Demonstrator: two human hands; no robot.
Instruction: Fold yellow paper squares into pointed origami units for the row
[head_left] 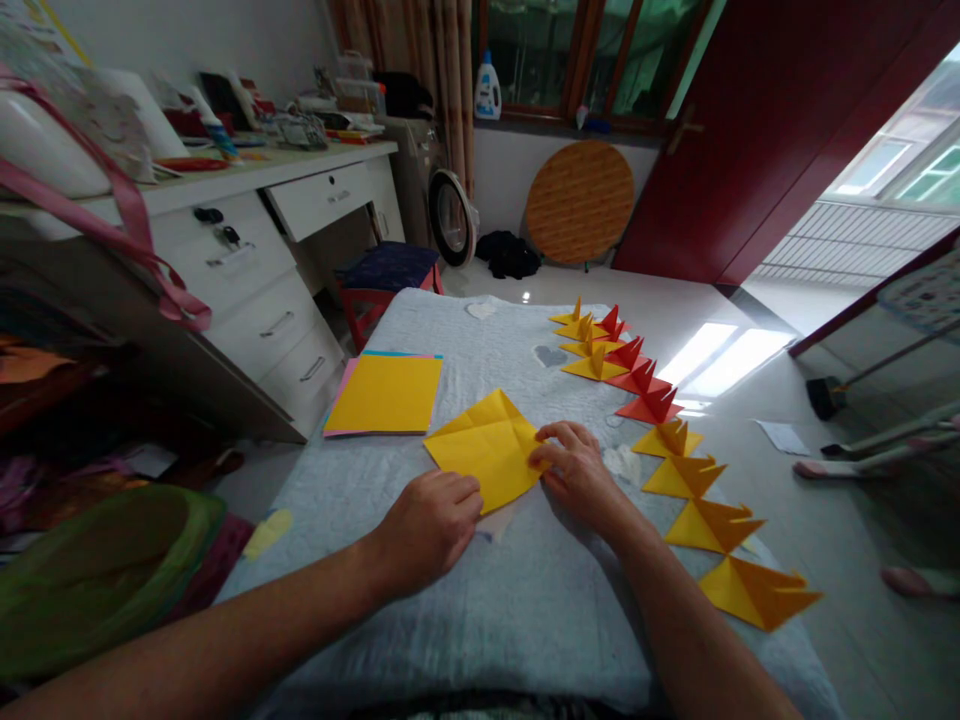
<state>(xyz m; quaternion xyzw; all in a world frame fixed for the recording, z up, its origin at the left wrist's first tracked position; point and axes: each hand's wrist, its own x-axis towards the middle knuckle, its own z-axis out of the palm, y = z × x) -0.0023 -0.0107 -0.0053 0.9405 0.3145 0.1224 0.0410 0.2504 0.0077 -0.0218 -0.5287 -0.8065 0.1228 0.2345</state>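
Observation:
A yellow sheet of origami paper with crease lines lies turned cornerwise on the cloth-covered table. My left hand is closed at its near edge, fingers curled over the paper. At the right corner my right hand pinches the sheet between thumb and fingers. To the left sits a stack of square paper, yellow on top, with pink and blue edges showing beneath. Along the right side stand folded yellow paper pieces and folded red paper pieces, several of each, with pointed tips.
A white desk with drawers runs along the left, beside a stool. A green-rimmed basket stands at the lower left. Beyond the table are a washing machine with its door ajar and a round wooden board.

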